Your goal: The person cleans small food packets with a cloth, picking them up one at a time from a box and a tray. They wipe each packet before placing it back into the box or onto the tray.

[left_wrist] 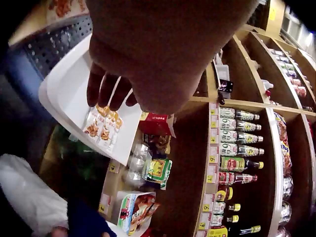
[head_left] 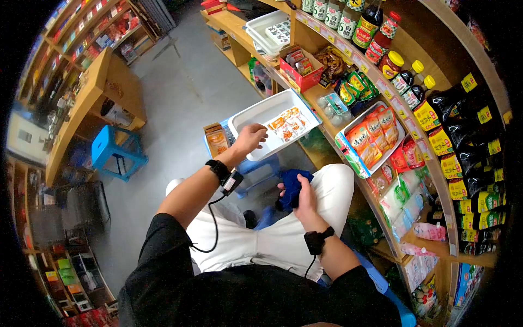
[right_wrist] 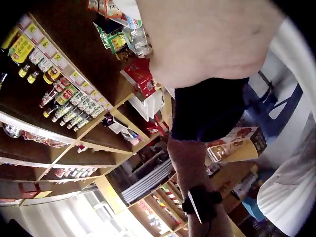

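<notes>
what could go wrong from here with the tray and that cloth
The left hand hovers over the white tray, near the packets, so its fingers might knock them out of line. The tray's support is partly hidden; a hard press on its rim might tip it. The right hand holds the blue cloth over the lap; a loosened grip could drop it.
</notes>
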### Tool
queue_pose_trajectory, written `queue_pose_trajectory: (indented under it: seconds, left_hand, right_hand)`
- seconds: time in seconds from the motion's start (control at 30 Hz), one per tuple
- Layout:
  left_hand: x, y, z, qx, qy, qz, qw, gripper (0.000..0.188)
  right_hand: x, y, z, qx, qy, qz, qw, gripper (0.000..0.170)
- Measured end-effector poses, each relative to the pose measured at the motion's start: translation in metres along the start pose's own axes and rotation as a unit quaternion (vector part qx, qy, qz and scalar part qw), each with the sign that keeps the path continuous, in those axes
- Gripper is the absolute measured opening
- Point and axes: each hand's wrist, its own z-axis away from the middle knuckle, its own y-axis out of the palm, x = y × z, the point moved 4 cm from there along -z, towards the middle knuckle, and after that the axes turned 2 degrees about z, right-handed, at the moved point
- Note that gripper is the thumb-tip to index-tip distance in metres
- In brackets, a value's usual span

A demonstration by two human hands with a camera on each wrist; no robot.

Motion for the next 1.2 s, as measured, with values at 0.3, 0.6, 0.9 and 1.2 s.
queue_pose_trajectory:
  seconds: [0.3, 0.6, 0.9, 1.2]
  left_hand:
    - [0.015, -0.095, 0.052, -0.163, 0.119, -0.346, 0.916, 0.027]
    - [0.043, -0.099, 0.085, -0.259, 0.159, -0.529, 0.792, 0.039]
    - [0.038, -0.099, 0.093, -0.284, 0.192, -0.564, 0.751, 0.037]
    - [0.025, -0.109, 0.098, -0.302, 0.123, -0.567, 0.757, 0.065]
  right_hand:
    - [-0.009, 0.017, 0.000, 0.044, -0.044, -0.007, 0.998, 0.019]
    - [-0.024, 0.019, -0.005, 0.031, -0.011, 0.020, 0.999, 0.017]
    - [-0.025, 0.024, -0.009, 0.011, -0.035, 0.061, 0.997, 0.017]
    - [-0.028, 0.022, -0.012, 0.005, -0.029, 0.069, 0.997, 0.013]
